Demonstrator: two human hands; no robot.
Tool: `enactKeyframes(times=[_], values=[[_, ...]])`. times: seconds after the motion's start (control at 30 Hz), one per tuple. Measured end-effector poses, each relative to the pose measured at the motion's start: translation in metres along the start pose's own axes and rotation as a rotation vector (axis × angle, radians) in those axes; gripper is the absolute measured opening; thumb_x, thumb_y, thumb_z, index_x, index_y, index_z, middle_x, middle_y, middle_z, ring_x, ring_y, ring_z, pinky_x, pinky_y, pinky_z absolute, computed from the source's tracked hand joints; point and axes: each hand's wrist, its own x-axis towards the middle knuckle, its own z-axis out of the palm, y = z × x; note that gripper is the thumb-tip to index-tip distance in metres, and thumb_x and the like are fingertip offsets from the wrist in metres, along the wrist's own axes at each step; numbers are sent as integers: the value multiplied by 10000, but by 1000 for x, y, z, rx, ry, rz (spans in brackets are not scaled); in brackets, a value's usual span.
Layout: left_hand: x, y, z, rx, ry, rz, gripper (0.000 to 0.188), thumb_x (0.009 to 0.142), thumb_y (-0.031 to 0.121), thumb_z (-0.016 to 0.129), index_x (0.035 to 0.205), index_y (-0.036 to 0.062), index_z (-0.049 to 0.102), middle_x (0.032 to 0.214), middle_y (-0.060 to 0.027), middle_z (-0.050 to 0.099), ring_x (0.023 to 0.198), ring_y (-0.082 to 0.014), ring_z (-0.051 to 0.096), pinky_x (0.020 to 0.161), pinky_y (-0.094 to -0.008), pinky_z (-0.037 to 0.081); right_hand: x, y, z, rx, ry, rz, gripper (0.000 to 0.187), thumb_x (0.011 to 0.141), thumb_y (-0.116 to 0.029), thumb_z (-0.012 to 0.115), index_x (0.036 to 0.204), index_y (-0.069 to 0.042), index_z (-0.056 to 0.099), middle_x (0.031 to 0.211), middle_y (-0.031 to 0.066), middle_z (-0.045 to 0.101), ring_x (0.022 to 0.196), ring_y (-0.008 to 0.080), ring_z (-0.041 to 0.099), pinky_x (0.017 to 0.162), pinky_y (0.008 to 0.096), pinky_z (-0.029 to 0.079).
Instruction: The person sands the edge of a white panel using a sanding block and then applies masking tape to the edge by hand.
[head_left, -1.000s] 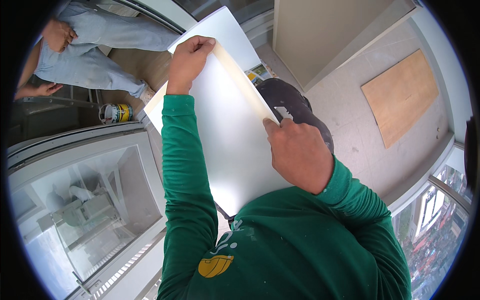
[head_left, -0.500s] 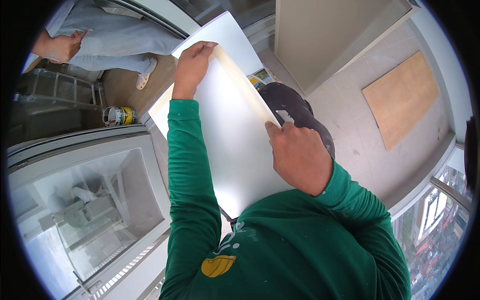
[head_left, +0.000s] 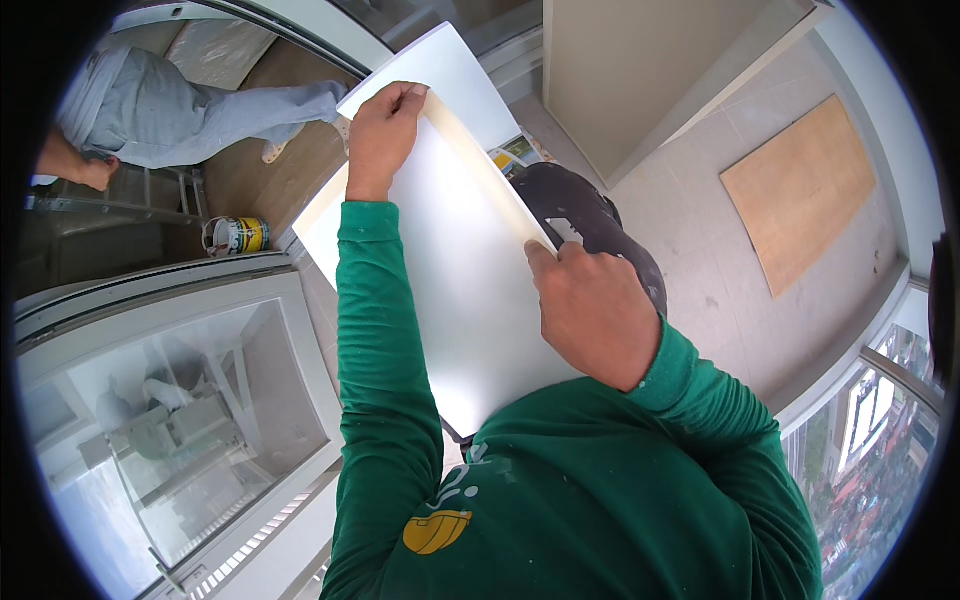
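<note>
A white panel [head_left: 465,290] rests across my lap, tilted away from me, with a cream strip [head_left: 485,165] running along its right edge. My left hand [head_left: 385,140] is closed over the panel's far corner, thumb and fingers pinching at the end of the strip. My right hand [head_left: 598,315] grips a small flat metal blade [head_left: 564,231] that sticks out past the fingers. Its index fingertip presses on the right edge of the panel, at the near part of the strip. Any handle is hidden inside that hand.
Another white board [head_left: 455,85] lies beyond the panel. A beige cabinet-like box [head_left: 640,80] stands far right, with a plywood sheet [head_left: 800,195] on the floor. Left are a paint bucket [head_left: 238,236], a ladder [head_left: 150,195], a glass door [head_left: 180,390] and another person [head_left: 180,110].
My hands and the panel keep nearly the same position; the right hand and blade shift very slightly left. The other person has moved, their hand now lower and their leg further over.
</note>
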Motion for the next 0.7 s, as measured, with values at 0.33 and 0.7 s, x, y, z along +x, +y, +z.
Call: enactKeyframes(times=[0.33, 0.7], values=[[-5, -4, -5, 60, -74, 121, 433, 915, 369, 800, 1206, 54, 736, 1153, -116, 772, 1033, -230, 730, 901, -334, 557, -2, -1, 0, 13, -1, 26, 462, 806, -10, 638, 1257, 91, 659, 838, 223, 672, 638, 349, 711, 591, 409, 584], [-6, -4, -4, 71, -73, 133, 467, 900, 386, 811, 1214, 50, 731, 1138, -110, 772, 914, -203, 726, 854, -329, 567, 10, 7, 0, -43, -26, 6, 212, 842, -51, 661, 1008, 71, 711, 724, 179, 697, 642, 297, 747, 573, 366, 602]])
